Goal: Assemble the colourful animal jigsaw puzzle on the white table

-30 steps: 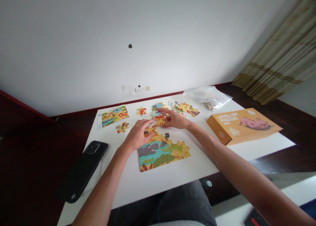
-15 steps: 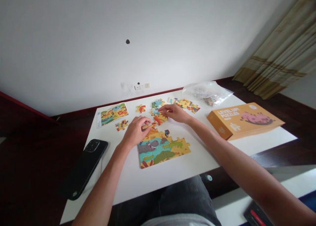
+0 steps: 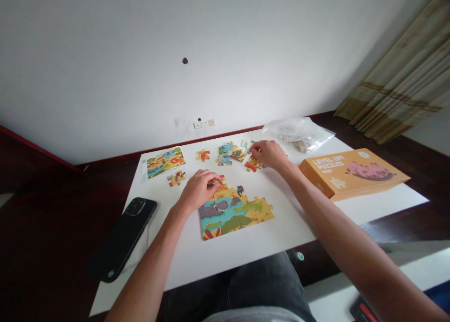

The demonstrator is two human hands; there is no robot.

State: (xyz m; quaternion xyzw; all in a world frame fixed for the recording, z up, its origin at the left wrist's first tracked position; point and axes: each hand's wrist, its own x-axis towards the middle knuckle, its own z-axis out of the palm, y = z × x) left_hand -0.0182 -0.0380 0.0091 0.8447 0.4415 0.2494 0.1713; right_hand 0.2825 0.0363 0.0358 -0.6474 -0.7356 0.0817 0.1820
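Note:
A partly joined jigsaw puzzle (image 3: 228, 214) with a hippo and a crocodile lies on the white table. My left hand (image 3: 198, 188) is at its upper left corner, thumb and fingers closed on a puzzle piece (image 3: 221, 180) there; the fingers partly cover it. Farther right, my right hand (image 3: 269, 153) pinches at a puzzle piece (image 3: 252, 163) with orange and red on it, among loose pieces its fingers partly hide. Between the hands and beyond them lie blue and green loose pieces (image 3: 227, 152). Two more single pieces, an orange one (image 3: 203, 155) and a multicoloured one (image 3: 176, 177), rest at the left.
A picture card (image 3: 163, 162) lies at the table's back left, a black phone (image 3: 128, 240) at the left edge. On the right stand an orange puzzle box (image 3: 355, 172) and, behind it, a clear plastic bag (image 3: 298, 132) with pieces inside. The wall (image 3: 225, 55) rises behind the table.
My right hand has moved right, from the middle loose pieces to those farther right. The orange-red piece by it has moved right too. My left hand stays at the puzzle's upper left corner.

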